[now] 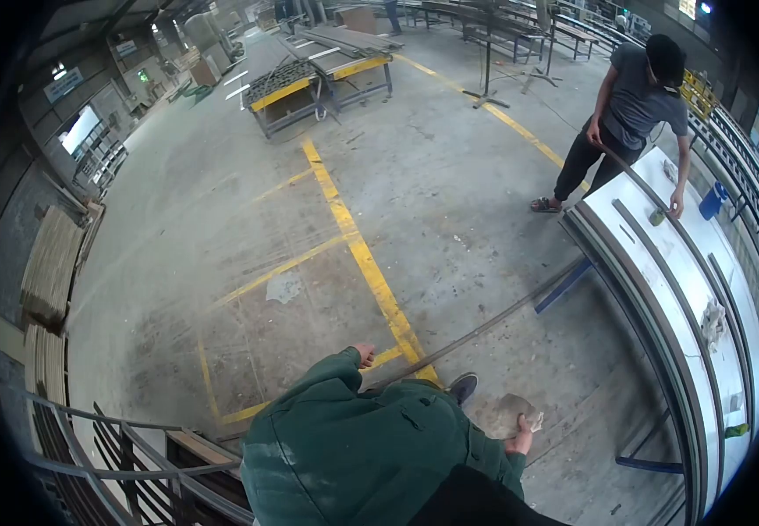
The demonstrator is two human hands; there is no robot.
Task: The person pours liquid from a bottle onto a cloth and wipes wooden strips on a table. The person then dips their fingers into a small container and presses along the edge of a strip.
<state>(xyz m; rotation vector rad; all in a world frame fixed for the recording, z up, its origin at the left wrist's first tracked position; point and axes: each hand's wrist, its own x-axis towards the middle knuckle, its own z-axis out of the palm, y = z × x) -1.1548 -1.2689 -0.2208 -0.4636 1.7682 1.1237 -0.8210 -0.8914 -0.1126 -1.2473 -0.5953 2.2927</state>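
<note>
My left hand (365, 355) hangs beyond my green sleeve, over the floor near a yellow line. Its fingers are curled, and nothing shows in them. At the lower right, my right hand (520, 436) is closed on a small whitish rag (535, 422), its thumb pointing up. A brownish flat patch lies behind that hand; whether it is held or on the floor I cannot tell. Closest to my right hand stands a white-topped table (673, 294) carrying long dark profiles (660, 250). A long thin bar (493, 323) runs low from my body toward this table.
A person (647, 105) at the table's far end handles a long profile. The tabletop also holds a crumpled rag (712, 324), a green item (736, 430) and a blue container (712, 201). Metal frames (125, 456) stand lower left; a loaded rack (318, 79) is ahead.
</note>
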